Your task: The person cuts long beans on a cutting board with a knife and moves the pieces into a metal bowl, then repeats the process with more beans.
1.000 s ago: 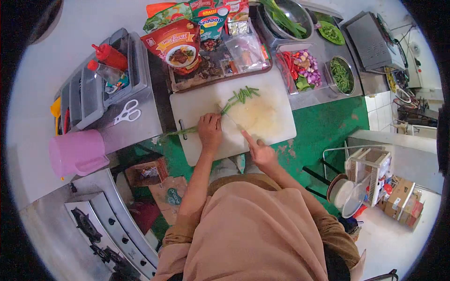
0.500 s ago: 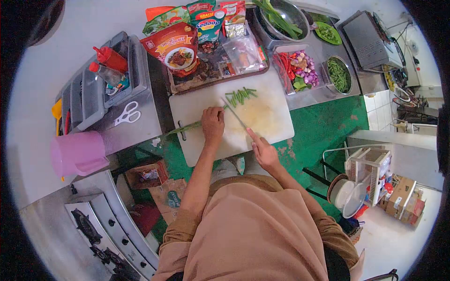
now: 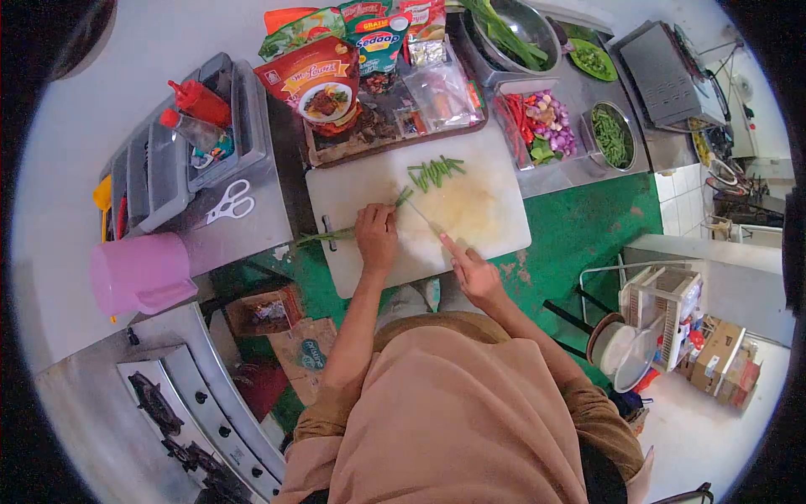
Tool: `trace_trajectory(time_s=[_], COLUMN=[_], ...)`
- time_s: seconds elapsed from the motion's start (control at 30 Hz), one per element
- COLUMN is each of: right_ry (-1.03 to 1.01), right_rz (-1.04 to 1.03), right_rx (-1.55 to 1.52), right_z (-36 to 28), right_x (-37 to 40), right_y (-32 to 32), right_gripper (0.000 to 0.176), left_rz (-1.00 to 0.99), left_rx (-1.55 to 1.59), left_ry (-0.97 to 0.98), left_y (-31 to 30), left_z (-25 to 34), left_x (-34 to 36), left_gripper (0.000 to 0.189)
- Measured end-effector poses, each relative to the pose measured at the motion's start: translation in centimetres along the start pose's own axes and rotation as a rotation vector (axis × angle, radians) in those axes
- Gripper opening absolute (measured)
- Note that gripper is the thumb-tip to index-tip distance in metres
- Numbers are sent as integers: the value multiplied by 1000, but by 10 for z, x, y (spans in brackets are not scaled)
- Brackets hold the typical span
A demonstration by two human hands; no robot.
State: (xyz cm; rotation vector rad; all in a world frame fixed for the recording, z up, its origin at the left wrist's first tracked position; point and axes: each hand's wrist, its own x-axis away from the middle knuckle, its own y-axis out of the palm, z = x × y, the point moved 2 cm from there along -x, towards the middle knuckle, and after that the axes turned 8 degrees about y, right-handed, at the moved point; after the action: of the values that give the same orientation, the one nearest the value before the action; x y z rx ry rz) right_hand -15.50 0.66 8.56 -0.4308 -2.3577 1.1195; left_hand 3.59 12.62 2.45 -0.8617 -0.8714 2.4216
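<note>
My left hand is closed on a bunch of long green beans lying on the white cutting board. Their tails trail left over the board's edge, and short ends stick out past my fingers. With my right hand I grip a knife; its handle is mostly covered by my fingers. The blade slants up and left, its tip close beside the bean ends. Just beyond, cut bean pieces lie in a loose row on the board.
Behind the board, a tray carries seasoning packets. To the right stand a container of chilies and shallots, a bowl of cut beans and a metal bowl. White scissors and a pink pitcher are at left, near a stove.
My left hand has drawn back slightly toward me, and bean ends now show past its fingers. The knife's tip has also come a little nearer, away from the cut pieces.
</note>
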Motion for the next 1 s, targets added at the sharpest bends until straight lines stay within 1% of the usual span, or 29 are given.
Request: trace_trajectory(time_s=[0.17,0.23,0.27,0.37,0.43,0.5,0.57,0.63,0.73,0.87,0.93,0.97,1.0], right_ry=[-20,15,17,22,-35,-34,-29,26,73,8,84,84,74], right_rz=[-29,-50,-54,-54,1,22,42,10,21,86,-23,-23,-17], right_rx=[61,184,184,263,179,149,122,-65,-113,-132,-1,0,3], right_z=[-6,-11,-13,-13,-4,5,4,4,7,2,0,1,2], right_x=[-2,-3,-5,-8,-6,-5,-5,-7,-6,-5,-7,-7,-7], right_y=[-1,-2,-1,1,11,23,19,14,9,0,0,0,1], right_gripper=[59,61,61,61,61,60,59,56,53,54,55,55,55], left_rz=[0,-8,-11,47,25,22,18,16,-23,-48,-33,-32,8], left_rx=[-6,-2,-2,30,-4,-6,-4,3,3,32,111,111,54], left_ry=[-18,5,3,42,65,67,69,17,49,24,-87,-86,-29], left_y=[-1,0,0,4,4,3,4,4,12,19,17,13,7], left_z=[3,1,1,0,-2,-3,0,2,3,6,9,12,15], left_x=[0,1,1,0,-1,1,-1,-3,-14,-23,-25,-26,-26], left_gripper=[18,17,17,16,16,15,14,13,14,16,17,17,17])
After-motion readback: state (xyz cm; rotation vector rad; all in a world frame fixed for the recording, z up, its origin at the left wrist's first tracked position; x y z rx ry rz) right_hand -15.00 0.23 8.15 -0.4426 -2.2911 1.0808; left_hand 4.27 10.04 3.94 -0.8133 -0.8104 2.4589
